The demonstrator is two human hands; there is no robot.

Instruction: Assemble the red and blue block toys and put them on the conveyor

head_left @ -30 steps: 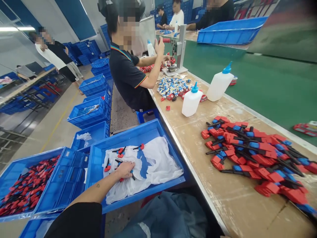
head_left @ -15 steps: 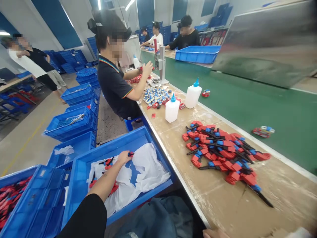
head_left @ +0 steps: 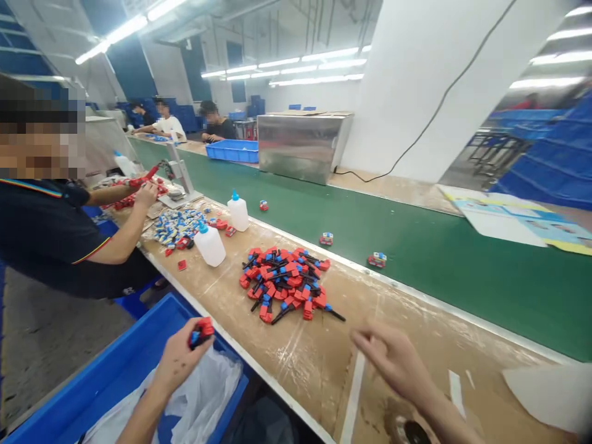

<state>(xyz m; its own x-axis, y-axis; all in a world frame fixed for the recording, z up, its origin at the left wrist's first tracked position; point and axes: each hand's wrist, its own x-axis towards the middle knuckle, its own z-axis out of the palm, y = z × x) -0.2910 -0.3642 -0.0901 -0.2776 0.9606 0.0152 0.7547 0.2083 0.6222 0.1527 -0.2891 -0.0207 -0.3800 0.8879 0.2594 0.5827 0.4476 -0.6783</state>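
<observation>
My left hand (head_left: 181,353) is closed round a red, blue and black toy part (head_left: 201,332), raised above the blue bin with white plastic in it. Over the tabletop, my right hand (head_left: 386,351) has its thumb and fingers pressed together; blur hides whether anything is between them. Between and beyond my hands lies a pile of red, blue and black toy parts (head_left: 284,277) on the brown table (head_left: 324,364). Neither hand touches the pile.
Two white bottles with blue caps (head_left: 210,245) (head_left: 238,213) stand behind the pile. A co-worker (head_left: 55,234) sits at the left beside a clamp press (head_left: 179,172). Small toy vehicles (head_left: 377,259) lie on the green belt (head_left: 425,265). The blue bin (head_left: 97,382) is beside the table.
The view has swung right. My left hand has come up out of the bin with the toy part. My right hand, barely visible at the bottom edge before, is now over the table.
</observation>
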